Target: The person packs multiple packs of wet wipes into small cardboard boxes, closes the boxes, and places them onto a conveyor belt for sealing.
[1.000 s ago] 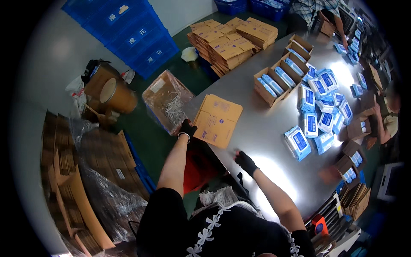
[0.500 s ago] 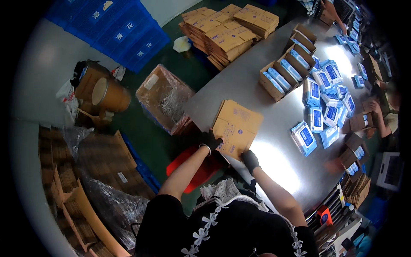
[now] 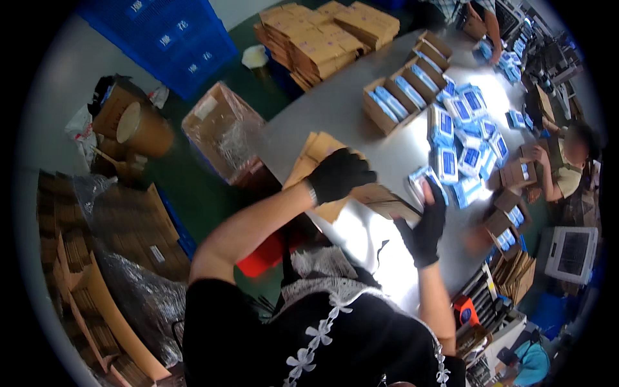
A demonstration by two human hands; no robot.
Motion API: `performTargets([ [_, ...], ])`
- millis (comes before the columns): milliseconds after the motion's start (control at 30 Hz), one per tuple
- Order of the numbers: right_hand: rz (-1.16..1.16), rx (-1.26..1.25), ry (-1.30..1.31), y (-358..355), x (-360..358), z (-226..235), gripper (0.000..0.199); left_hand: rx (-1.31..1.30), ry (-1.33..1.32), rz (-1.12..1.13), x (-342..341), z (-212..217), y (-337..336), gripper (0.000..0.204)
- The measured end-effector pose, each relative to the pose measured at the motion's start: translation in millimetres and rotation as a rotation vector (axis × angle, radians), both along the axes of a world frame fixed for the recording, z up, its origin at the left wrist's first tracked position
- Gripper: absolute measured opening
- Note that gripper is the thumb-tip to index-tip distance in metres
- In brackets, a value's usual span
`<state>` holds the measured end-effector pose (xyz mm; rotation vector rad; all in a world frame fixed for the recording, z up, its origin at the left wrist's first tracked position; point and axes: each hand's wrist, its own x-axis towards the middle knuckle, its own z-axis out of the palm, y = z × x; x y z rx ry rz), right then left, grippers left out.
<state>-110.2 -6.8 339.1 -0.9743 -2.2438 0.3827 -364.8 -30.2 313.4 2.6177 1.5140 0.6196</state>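
Your left hand [image 3: 340, 175], in a black glove, is bent over the brown cardboard [image 3: 387, 201], which pokes out at 4 o'clock from it. Your fingertips are hidden, so I cannot tell if that grip pinches the cardboard. Your right hand [image 3: 425, 232], in a black glove too, has its grip spread, with the thumb wide of the fingers. From it, the cardboard is at 10 o'clock, close to the thumb; I cannot tell if they touch. More flat cardboard [image 3: 316, 151] lies on the shiny table [image 3: 348, 97], at 11 o'clock from your left hand. 1 blue and white pack [image 3: 418, 175] is at 12 o'clock from your right hand, and a heap of packs [image 3: 469, 157] is at 1 o'clock. Open brown boxes [image 3: 377, 116] with packs inside sit at 1 o'clock from your left hand.
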Motion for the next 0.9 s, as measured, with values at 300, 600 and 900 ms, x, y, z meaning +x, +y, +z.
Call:
performTargets([
  [300,-0.228,-0.565,-0.259,-39,125,-121,0.036,-0.563,-1.244,0.657,200,-106,0,0.060],
  [600,-0.042,-1.541,0.423,-47,175,-164,0.055,-0.928,-1.037,0.322,237,-149,-30,0.069],
  [900,-0.268,-0.793,0.513,-47,142,-140,0.064,-0.601,-0.241,0.080,150,-89,-23,0.028],
])
